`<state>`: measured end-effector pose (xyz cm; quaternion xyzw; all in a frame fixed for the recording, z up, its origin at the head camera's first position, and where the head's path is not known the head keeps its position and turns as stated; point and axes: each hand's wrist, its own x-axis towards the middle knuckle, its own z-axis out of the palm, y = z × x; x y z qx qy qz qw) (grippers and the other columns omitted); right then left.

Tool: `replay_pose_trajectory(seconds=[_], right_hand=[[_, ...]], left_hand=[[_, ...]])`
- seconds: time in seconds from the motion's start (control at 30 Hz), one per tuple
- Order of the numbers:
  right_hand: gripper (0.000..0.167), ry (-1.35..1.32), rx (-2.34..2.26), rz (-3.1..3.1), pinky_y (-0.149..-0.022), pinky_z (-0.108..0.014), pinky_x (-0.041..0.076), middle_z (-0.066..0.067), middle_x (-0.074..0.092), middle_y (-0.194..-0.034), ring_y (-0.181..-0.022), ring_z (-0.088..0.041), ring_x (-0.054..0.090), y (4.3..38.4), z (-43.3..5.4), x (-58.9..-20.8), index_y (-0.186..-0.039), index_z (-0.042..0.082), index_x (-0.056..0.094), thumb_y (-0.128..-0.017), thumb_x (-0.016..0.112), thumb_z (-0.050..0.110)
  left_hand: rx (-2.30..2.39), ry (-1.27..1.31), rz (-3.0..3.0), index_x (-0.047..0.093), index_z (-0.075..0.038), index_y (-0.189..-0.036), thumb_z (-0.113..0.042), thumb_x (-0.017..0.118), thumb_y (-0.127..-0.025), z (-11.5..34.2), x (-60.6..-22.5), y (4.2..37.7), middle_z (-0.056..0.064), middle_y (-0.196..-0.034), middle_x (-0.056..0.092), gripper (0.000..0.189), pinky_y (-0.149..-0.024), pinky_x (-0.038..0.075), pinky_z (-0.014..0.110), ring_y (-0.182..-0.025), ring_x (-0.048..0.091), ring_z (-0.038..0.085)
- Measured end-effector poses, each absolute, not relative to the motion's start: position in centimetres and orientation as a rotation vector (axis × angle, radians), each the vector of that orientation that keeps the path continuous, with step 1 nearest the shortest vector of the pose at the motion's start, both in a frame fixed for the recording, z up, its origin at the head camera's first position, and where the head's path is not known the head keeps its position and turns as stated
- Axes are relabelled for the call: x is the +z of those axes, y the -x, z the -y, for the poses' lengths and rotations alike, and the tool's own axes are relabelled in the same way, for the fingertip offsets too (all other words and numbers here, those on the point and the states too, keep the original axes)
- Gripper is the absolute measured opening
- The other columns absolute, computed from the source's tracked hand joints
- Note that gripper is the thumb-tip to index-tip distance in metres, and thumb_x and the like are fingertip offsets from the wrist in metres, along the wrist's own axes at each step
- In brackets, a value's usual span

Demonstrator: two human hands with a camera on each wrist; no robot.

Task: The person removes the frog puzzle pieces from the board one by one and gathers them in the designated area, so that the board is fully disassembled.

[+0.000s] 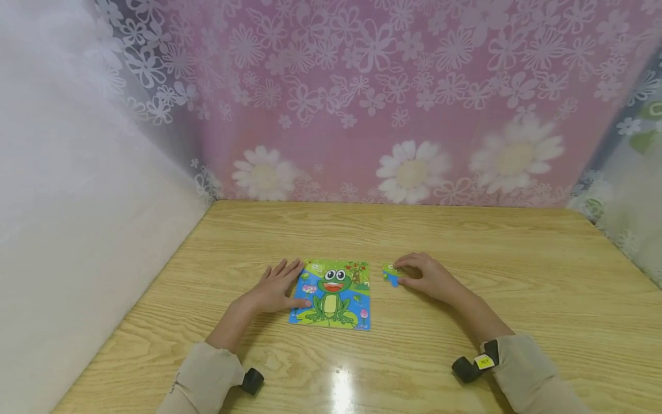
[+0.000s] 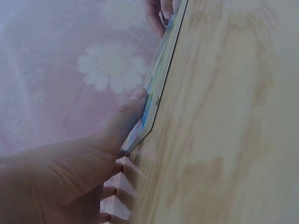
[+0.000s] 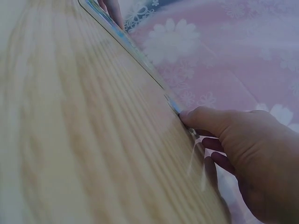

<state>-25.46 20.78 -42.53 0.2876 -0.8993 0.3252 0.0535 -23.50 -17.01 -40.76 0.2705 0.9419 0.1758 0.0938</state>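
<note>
One frog puzzle [image 1: 331, 298] flat on wood-grain table [image 1: 491, 247]. Left hand [image 1: 266, 292] spread at its left side, thumb resting on top. Right hand [image 1: 430, 278] pinches a loose piece [image 1: 391, 276] just right of puzzle; whether piece touches table, hard to tell.

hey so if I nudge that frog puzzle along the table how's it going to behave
The frog puzzle probably slides flat rather than tipping, since it lies low and broad on the table. It looks fairly stiff: its edge runs straight in the left wrist view. It's likely light, being so thin.
</note>
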Motion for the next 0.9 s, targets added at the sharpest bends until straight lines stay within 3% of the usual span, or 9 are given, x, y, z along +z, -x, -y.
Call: replay_pose_trajectory(seconds=[0.9], right_hand=[[0.028,-0.92,1.026,2.685,-0.094,-0.055,0.032,-0.01,0.057,-0.113,-0.11,-0.034,0.046,25.49,-20.44,-42.29,-0.106,0.007,0.067,-0.08,0.073,0.013]], left_hand=[[0.525,-0.795,-2.795,0.015,-0.007,-0.148,-0.057,0.059,-0.082,16.95,-40.48,23.19,0.011,-0.152,0.011,0.093,-0.105,-0.002,0.055,-0.137,0.001,0.033]])
